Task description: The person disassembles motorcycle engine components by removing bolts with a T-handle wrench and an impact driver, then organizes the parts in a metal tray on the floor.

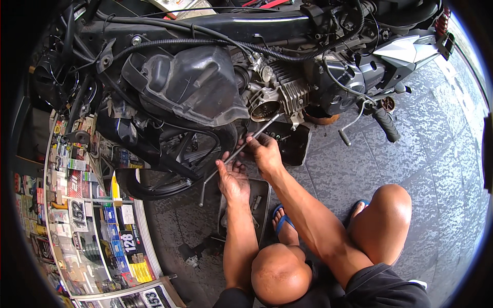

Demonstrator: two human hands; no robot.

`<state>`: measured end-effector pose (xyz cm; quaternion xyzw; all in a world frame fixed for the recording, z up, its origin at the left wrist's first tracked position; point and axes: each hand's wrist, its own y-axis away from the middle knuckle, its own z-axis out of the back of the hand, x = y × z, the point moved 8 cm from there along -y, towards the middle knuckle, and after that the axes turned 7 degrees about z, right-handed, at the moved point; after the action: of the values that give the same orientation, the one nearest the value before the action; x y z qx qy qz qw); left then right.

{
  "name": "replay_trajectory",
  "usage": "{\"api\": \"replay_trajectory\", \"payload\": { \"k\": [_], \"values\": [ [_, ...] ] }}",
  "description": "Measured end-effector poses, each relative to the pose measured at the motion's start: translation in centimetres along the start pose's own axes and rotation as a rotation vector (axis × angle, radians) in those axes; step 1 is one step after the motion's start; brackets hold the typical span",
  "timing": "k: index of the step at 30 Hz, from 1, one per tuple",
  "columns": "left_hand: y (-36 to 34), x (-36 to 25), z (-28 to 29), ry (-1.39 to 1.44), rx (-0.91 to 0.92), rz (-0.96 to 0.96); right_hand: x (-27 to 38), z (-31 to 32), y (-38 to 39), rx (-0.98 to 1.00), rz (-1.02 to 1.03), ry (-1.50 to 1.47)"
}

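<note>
A long L-shaped metal wrench (211, 176) slants in front of the partly stripped motorcycle engine (290, 84). Its bent short end points down on the left, and its far tip (277, 117) reaches just below the open round part of the cylinder head (265, 110). My left hand (235, 182), palm up, closes thumb and fingers on the shaft nearer the bend. Further up the shaft, my right hand (265, 153) grips it, with some fingers hidden behind the hand. Whether the tip touches the engine, I cannot tell.
A black tray (306, 147) with small parts sits under the engine. Another tray (264, 197) with metal pieces lies below my left forearm. The front wheel (149, 194) and a glass display case (149, 244) stand left. A pedal (344, 137) juts out right over grey floor tiles (380, 164).
</note>
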<state>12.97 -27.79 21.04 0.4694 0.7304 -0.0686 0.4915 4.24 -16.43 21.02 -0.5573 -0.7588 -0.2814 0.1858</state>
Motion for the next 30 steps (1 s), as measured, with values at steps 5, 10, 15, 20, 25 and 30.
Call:
{"api": "replay_trajectory", "payload": {
  "k": [5,10,15,20,25,30],
  "values": [
    [-0.1,-0.5,0.2,0.003,-0.046,-0.006,1.1,-1.6,0.3,0.035,-0.002,-0.001],
    [-1.0,-0.9,-1.2,-0.021,0.056,-0.008,2.3,-1.9,0.0,-0.01,0.044,-0.058],
    [-1.7,-1.2,-1.8,-0.023,0.09,-0.004,2.9,-2.0,-0.3,-0.006,0.041,-0.071],
    [-1.7,-1.8,-2.6,-0.023,0.143,-0.019,3.1,-2.5,-0.4,0.013,0.048,-0.076],
    [-1.5,-2.8,-3.4,-0.093,0.199,-0.012,3.0,-2.9,-0.6,0.046,0.057,-0.11],
    [-1.4,-2.6,2.4,-0.503,0.006,-0.013,3.3,-2.7,-1.1,0.071,0.035,-0.213]
  ]
}}
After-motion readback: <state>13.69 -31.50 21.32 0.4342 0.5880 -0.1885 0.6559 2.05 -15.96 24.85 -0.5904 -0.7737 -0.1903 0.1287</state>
